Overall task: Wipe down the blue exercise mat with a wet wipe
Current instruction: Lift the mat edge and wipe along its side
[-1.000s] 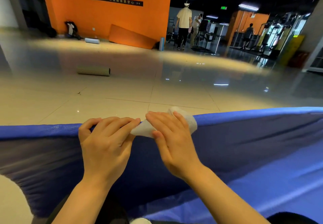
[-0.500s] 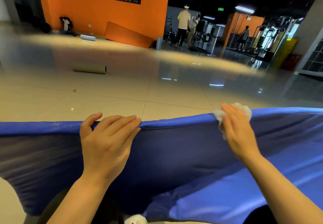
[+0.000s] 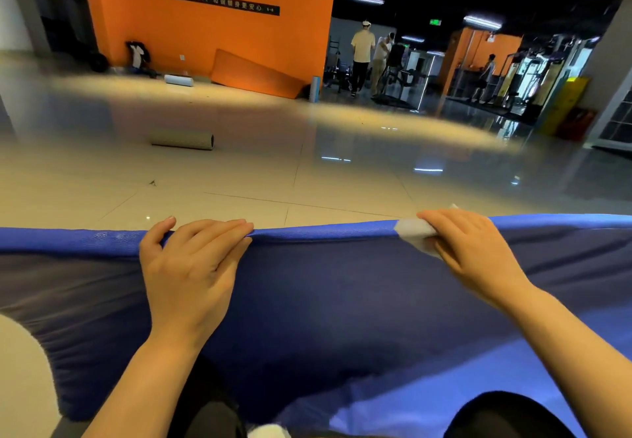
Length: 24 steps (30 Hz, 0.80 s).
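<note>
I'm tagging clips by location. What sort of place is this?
Most likely a gym: exercise machines stand at the back right, a rolled mat lies on the tiled floor, and hands hold a blue exercise mat.

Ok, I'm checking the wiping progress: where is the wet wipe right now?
In the head view, the wet wipe sits right of centre on the raised top edge of the blue mat, pinched under the right hand, well apart from the left hand.
</note>
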Motion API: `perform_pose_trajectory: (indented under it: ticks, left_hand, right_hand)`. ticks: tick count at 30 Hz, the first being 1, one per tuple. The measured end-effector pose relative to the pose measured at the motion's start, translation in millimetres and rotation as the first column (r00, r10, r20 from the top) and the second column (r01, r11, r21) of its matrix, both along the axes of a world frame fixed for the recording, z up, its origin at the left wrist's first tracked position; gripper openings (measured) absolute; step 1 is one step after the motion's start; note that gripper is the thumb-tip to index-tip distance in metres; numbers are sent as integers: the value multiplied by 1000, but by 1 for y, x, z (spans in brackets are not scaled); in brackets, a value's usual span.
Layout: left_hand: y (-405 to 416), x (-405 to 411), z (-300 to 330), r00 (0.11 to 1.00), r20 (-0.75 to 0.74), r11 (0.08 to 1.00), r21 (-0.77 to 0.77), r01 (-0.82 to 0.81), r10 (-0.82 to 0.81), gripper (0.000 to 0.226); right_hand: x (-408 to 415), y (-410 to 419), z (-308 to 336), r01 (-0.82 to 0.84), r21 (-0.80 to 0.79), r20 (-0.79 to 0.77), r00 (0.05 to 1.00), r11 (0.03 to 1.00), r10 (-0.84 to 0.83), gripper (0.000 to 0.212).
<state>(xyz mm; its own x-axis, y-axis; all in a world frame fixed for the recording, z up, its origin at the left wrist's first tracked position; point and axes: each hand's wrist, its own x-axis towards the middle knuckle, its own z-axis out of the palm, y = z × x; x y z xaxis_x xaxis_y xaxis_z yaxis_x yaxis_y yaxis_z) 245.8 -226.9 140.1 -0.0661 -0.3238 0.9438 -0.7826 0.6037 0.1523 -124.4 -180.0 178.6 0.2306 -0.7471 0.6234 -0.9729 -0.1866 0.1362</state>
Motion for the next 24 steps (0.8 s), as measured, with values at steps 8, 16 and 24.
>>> perform_pose_trajectory:
  ticks: [8,16,24]
  left_hand:
    - [-56,-40,46,999,-38,980,-196,-36,29,22]
    - [-72,-44,60,997,-63,981,-191,35,-48,24]
    - [-58,-10,24,988,-126,982,173,-72,94,22]
  right_hand:
    - [-4,-46,40,144,-150,278,955,978,-98,30]
    - [-6,-35,75,139,-291,269,961,947,-58,30]
    - [34,-23,30,21,-158,131,991,987,0,26]
